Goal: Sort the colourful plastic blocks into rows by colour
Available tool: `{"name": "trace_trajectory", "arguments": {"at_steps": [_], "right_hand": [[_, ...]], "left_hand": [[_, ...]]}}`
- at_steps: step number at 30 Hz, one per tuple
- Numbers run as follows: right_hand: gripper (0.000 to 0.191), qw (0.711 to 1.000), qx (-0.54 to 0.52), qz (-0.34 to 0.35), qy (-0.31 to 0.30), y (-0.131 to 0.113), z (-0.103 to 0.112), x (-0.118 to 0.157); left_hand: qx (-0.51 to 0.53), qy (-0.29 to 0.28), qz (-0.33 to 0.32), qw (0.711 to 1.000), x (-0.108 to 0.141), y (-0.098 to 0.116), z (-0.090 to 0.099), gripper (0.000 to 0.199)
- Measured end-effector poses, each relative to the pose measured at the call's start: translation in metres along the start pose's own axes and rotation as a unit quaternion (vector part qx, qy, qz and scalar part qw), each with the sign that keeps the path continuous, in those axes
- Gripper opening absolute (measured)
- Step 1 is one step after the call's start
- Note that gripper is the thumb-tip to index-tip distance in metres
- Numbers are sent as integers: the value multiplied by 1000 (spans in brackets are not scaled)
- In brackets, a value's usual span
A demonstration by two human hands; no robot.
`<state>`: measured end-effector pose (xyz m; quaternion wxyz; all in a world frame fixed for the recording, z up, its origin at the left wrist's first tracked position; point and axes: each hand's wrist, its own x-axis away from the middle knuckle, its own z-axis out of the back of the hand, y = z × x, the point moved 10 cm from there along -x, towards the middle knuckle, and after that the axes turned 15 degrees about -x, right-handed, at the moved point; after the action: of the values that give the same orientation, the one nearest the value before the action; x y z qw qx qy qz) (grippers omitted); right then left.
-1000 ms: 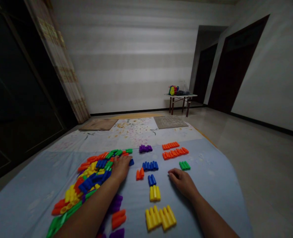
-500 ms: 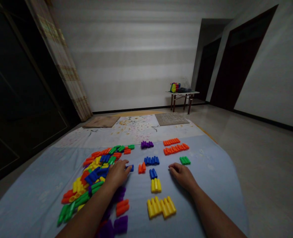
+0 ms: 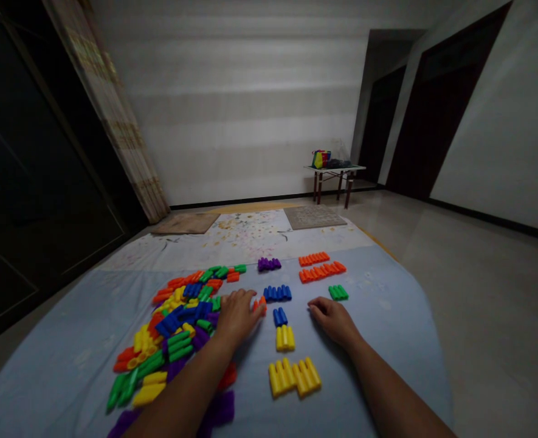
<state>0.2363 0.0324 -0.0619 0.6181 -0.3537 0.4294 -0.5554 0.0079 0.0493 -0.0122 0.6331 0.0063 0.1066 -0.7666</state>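
Observation:
My left hand is at the right edge of a mixed pile of plastic tube blocks. Its thumb and forefinger close around a small orange tube block, which they partly cover. What lies under the palm is hidden. My right hand rests on the cloth with curled fingers, and nothing shows in it. Between the hands lie a blue row, a smaller blue block and a yellow block. Green blocks lie just beyond my right hand.
Nearer me are joined yellow blocks. Farther off lie a purple row and two orange rows. A pale blue cloth covers the table. Two mats lie at its far end; a small table stands by the wall.
My left hand has moved right, from a blue block beside the pile to the orange block. That blue block is now out of sight. My right hand has stayed put.

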Motion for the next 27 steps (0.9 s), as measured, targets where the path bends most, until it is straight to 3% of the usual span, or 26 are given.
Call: {"name": "trace_trajectory", "arguments": {"at_steps": [2, 4, 11, 14, 17, 23, 27], "right_hand": [[28, 1000, 1, 0, 1, 1, 0, 0], [28, 1000, 3, 2, 2, 1, 0, 0], [27, 1000, 1, -1, 0, 2, 0, -1], [27, 1000, 1, -3, 2, 4, 0, -2], [27, 1000, 6, -2, 1, 6, -1, -2], [28, 1000, 10, 12, 1, 3, -1, -1], [28, 1000, 5, 5, 3, 4, 0, -1]], "left_hand": [[-2, 7, -8, 1000, -1, 11, 0, 40], [-11, 18, 7, 1000, -4, 8, 1, 38], [-37, 39, 107, 993, -17, -64, 13, 40], [-33, 23, 99, 994, -18, -74, 9, 34], [-22, 14, 72, 997, -18, -62, 3, 37], [-10, -8, -3, 1000, -22, -13, -9, 40], [-8, -27, 15, 999, -27, -13, -13, 34]]}}
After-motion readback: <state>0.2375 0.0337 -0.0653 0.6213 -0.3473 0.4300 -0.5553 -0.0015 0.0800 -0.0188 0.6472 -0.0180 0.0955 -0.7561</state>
